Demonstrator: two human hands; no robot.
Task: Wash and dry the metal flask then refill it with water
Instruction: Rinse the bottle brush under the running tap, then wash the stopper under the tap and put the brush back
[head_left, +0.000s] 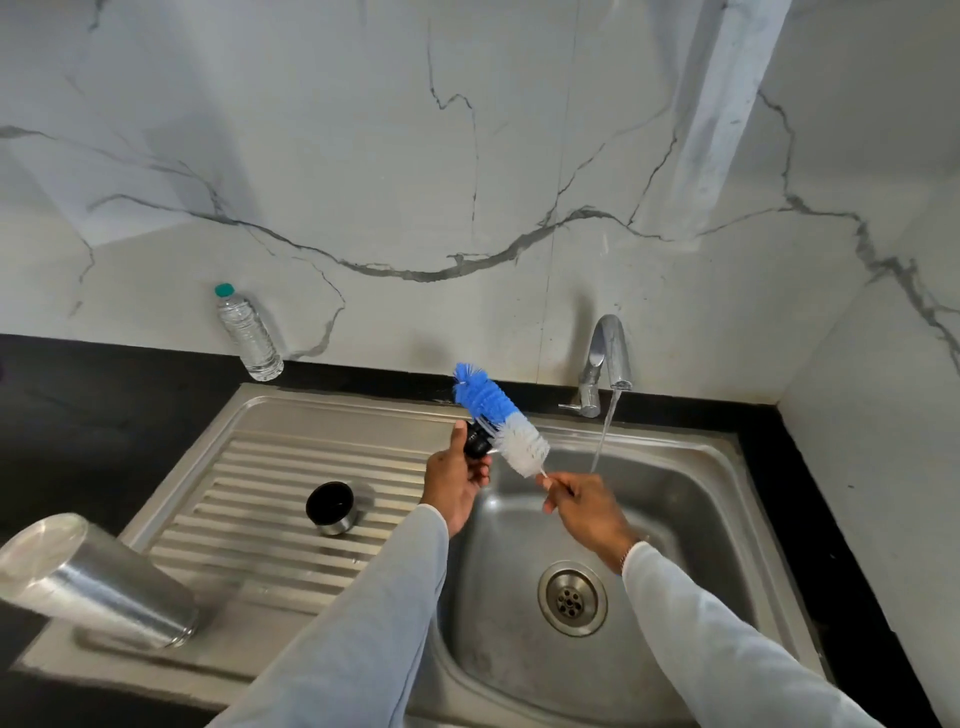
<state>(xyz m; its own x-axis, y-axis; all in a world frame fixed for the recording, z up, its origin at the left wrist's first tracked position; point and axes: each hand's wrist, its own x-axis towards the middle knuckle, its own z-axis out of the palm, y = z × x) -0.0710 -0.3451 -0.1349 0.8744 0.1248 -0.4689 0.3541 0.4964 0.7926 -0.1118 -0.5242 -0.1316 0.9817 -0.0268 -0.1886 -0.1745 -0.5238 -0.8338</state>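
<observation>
Scrubbing: left hand (457, 480) grips black stopper (477, 442); right hand (584, 506) pinches bottle brush (501, 418) handle, bristles against it.
Flask (98, 579): inverted on drainboard (270, 499), likely draining.
Tap (605, 358): running for rinsing.

Head-worn view, down over sink (675, 467)

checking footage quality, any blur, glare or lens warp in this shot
Head view: wide-angle warp bends the counter edge and leans the flask; the flask, near the frame's edge, looks soft, with pale glare on its base; brush and both hands, left and right, are fairly sharp; light is even, shadows soft.
</observation>
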